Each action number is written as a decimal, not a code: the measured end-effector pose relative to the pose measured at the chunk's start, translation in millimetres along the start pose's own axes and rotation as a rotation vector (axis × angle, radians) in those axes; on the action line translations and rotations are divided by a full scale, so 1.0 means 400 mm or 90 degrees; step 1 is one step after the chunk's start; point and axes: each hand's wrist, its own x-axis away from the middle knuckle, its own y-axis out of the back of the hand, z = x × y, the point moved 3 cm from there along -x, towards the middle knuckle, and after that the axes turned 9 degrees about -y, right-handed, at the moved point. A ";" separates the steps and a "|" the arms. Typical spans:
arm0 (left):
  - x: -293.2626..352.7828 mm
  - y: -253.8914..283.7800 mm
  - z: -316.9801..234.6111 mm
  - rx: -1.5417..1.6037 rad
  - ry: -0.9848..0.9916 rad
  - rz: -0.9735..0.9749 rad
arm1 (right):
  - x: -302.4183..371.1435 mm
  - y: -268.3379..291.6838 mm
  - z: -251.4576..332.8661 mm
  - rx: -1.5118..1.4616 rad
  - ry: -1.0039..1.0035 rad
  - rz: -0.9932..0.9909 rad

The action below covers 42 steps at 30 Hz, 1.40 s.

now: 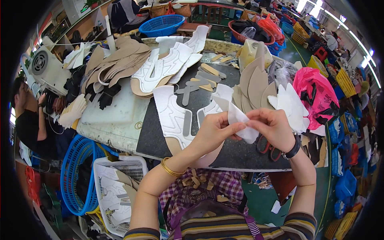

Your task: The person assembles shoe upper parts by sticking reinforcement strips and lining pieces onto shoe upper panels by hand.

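Between them, my left hand (218, 130) and my right hand (273, 125) pinch a thin white curved piece (237, 115), thumbs and fingertips closed on it. It is held above a white shoe upper (170, 110) that lies spread on a dark mat (150, 138). A grey strip (187, 123) rests along the upper's inner edge, left of my hands. My left forearm and hand cover part of the upper. Just beyond lie several loose grey and tan strips (206, 76). Red-handled scissors (264, 146) lie under my right hand, partly hidden.
White uppers (174, 60) and beige pieces (124, 58) are piled at the back left. More beige pieces (254, 80), white pieces (292, 106) and a pink bag (316, 96) stand right. A white basket (138, 162) sits below the table's left edge. Another person (30, 112) is far left.
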 end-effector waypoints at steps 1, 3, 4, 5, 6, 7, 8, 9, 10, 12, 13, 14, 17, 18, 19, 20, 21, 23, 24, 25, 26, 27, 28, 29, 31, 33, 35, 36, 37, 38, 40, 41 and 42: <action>0.010 0.004 0.006 0.016 -0.022 0.005 | -0.005 0.006 -0.001 0.127 0.042 -0.070; 0.053 0.053 -0.001 -0.040 -0.012 -0.010 | -0.009 0.046 -0.024 0.273 0.157 -0.294; 0.075 0.078 -0.001 -0.018 0.025 -0.015 | -0.012 0.098 -0.062 0.362 0.218 -0.416; 0.101 0.115 0.020 0.002 0.074 -0.035 | -0.034 0.134 -0.101 0.309 0.132 -0.419; 0.121 0.134 0.010 -0.030 0.122 -0.059 | -0.046 0.173 -0.123 0.420 0.137 -0.488; 0.139 0.149 0.003 -0.027 0.132 -0.070 | -0.071 0.213 -0.181 0.500 0.079 -0.486; 0.152 0.158 -0.005 0.015 0.149 -0.075 | -0.081 0.260 -0.259 0.547 -0.011 -0.437; 0.164 0.162 -0.012 0.056 0.165 -0.084 | -0.092 0.279 -0.315 0.589 -0.097 -0.385; 0.176 0.169 -0.009 0.067 0.199 -0.109 | -0.098 0.218 -0.267 0.664 0.007 -0.408; 0.189 0.163 -0.016 0.184 0.241 -0.105 | -0.094 0.081 -0.142 0.699 0.162 -0.305; 0.193 0.149 -0.014 0.301 0.273 -0.083 | -0.089 0.016 -0.084 0.503 0.261 -0.183; 0.196 0.136 -0.006 0.309 0.283 -0.093 | -0.073 -0.044 -0.033 0.301 0.340 -0.064; 0.211 0.106 0.002 0.417 0.361 0.005 | -0.109 -0.144 0.048 0.115 0.476 0.195; 0.216 0.116 -0.011 0.402 0.350 0.054 | -0.139 -0.163 0.041 0.026 0.435 0.283; 0.215 0.125 -0.020 0.387 0.338 0.107 | -0.156 -0.176 0.031 -0.059 0.389 0.368; 0.221 0.165 -0.025 0.254 0.340 0.095 | -0.151 -0.188 0.018 -0.107 0.229 0.395; 0.222 0.210 -0.031 0.030 0.270 0.048 | -0.141 -0.197 0.040 -0.146 0.119 0.381; 0.219 0.241 -0.071 -0.195 -0.049 -0.154 | -0.155 -0.219 0.026 -0.189 -0.014 0.449; 0.226 0.236 -0.080 -0.195 -0.049 -0.156 | -0.160 -0.225 0.021 -0.189 -0.013 0.451; 0.237 0.220 -0.090 -0.290 -0.056 -0.090 | -0.163 -0.233 0.014 -0.156 -0.028 0.457; 0.244 0.204 -0.099 -0.384 -0.064 -0.022 | -0.165 -0.237 0.009 -0.123 -0.043 0.460; 0.249 0.195 -0.115 -0.384 -0.064 -0.025 | -0.162 -0.241 0.014 -0.121 -0.042 0.463; 0.252 0.192 -0.124 -0.316 0.004 -0.083 | -0.159 -0.242 0.020 -0.149 -0.062 0.439; 0.254 0.193 -0.122 -0.247 0.071 -0.138 | -0.157 -0.244 0.024 -0.177 -0.083 0.414; 0.252 0.196 -0.116 -0.224 0.072 -0.169 | -0.159 -0.245 0.071 -0.018 0.180 0.188; 0.228 0.200 -0.129 -0.270 -0.078 -0.235 | -0.130 -0.246 0.126 0.141 0.432 -0.054; 0.215 0.194 -0.119 -0.229 -0.079 -0.247 | -0.102 -0.268 0.146 -0.102 0.269 0.193; 0.204 0.185 -0.119 -0.226 -0.110 -0.260 | -0.103 -0.268 0.149 -0.101 0.249 0.165; 0.200 0.180 -0.121 -0.223 -0.140 -0.273 | -0.112 -0.259 0.147 -0.101 0.247 0.162; 0.209 0.184 -0.121 -0.186 -0.092 -0.279 | -0.132 -0.251 0.129 -0.178 0.122 0.215; 0.231 0.196 -0.102 -0.219 -0.119 -0.294 | -0.151 -0.250 0.103 -0.264 -0.007 0.260; 0.246 0.201 -0.099 -0.253 -0.149 -0.309 | -0.162 -0.248 0.093 -0.266 -0.009 0.261; 0.268 0.202 -0.106 -0.216 -0.170 -0.309 | -0.177 -0.235 0.081 -0.260 0.007 0.229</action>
